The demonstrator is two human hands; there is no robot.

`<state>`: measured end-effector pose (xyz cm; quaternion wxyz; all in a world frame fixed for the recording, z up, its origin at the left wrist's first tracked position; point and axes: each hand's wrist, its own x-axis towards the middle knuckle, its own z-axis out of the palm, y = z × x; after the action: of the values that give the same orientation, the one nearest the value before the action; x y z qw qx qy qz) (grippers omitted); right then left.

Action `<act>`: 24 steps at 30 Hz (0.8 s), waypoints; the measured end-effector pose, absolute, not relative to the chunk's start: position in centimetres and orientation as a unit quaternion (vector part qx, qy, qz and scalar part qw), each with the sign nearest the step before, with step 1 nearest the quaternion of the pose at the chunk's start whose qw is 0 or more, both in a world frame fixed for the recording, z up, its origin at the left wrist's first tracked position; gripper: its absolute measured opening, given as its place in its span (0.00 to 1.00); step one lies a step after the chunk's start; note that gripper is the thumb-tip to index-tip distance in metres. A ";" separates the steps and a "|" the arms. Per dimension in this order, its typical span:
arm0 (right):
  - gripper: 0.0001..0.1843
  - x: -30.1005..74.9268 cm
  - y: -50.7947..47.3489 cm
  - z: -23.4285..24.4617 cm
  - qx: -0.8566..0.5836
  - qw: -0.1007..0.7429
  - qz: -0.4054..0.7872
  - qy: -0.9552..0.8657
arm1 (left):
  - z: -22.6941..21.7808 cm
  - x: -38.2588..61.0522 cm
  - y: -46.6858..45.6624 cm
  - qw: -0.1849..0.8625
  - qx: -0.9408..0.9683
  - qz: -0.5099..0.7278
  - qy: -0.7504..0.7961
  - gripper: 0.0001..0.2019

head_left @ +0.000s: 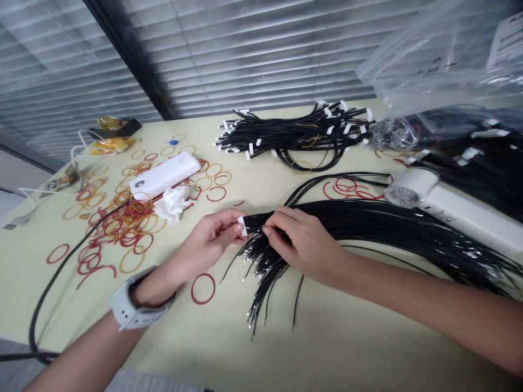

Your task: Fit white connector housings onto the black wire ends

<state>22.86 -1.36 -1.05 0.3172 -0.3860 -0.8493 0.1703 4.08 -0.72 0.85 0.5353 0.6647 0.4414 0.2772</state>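
A thick bundle of thin black wires (368,228) fans out across the table toward the right, its stripped ends hanging loose (261,277) toward me. My left hand (214,237) pinches a white connector (242,225) at the bundle's gathered end. Right beside it, my right hand (300,242) grips the black wires between fingers and thumb. The two hands nearly touch. A grey-strapped smartwatch (137,307) sits on my left wrist. Behind my left hand lie a scatter of red and tan rubber bands (133,231) and a crumpled white tissue (174,204).
A white power bank (164,175) rests among the bands. Another tied bunch of black wires (294,133) lies at the back, beside a clear plastic bag (441,54). A white hand-held fan (445,207) lies at right. Window blinds (253,49) stand behind the pale table (327,343).
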 end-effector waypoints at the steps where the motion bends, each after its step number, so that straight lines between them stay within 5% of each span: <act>1: 0.10 22.9 -1.4 -1.1 -0.387 0.315 0.166 -0.851 | 0.9 4.1 -0.7 0.533 0.667 0.275 0.442 0.05; 24: 0.11 22.5 -1.2 -1.4 -0.384 0.327 0.168 -0.847 | 0.2 4.1 -0.7 0.507 0.686 0.282 0.439 0.06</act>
<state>22.48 -1.24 -1.44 0.3273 -0.3841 -0.8469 0.1679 4.10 -0.65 0.25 0.5068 0.6860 0.4391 0.2822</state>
